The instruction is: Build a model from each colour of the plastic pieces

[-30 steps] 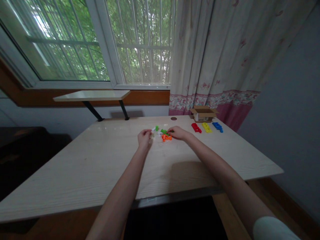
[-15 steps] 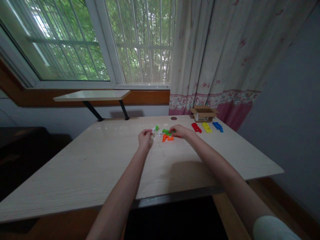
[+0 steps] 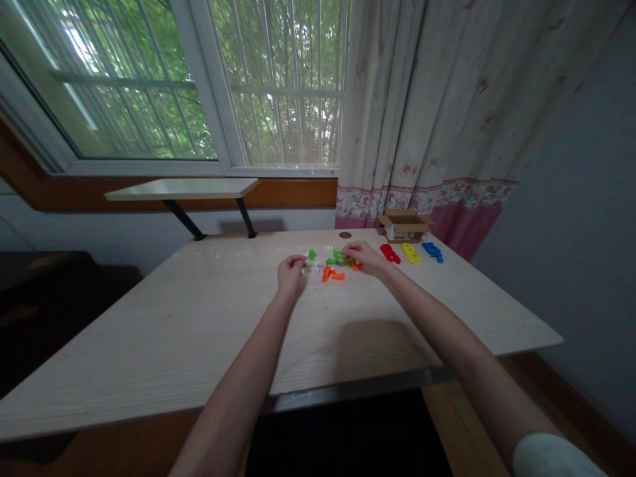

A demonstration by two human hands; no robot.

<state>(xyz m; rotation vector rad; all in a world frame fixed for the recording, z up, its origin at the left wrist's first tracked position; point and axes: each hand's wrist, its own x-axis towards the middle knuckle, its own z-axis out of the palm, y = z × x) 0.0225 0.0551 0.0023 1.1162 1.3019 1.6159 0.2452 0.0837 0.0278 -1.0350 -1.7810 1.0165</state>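
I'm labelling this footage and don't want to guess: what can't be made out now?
All in the head view:
Left hand: hides whether it grips anything.
Right hand: partly covers the green pieces, so its grip is unclear.
White pieces: too small to tell their exact shape.
Cardboard box: its front wall hides the inside bottom.
Sleeve: cut off by the bottom edge.

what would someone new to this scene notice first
Probably the small bright green pieces and orange pieces, lying on the pale table around the space between the left hand and right hand. Next, the red, yellow and blue pieces lined up right of the right hand, near an open cardboard box. The leafy window beyond the table also stands out.
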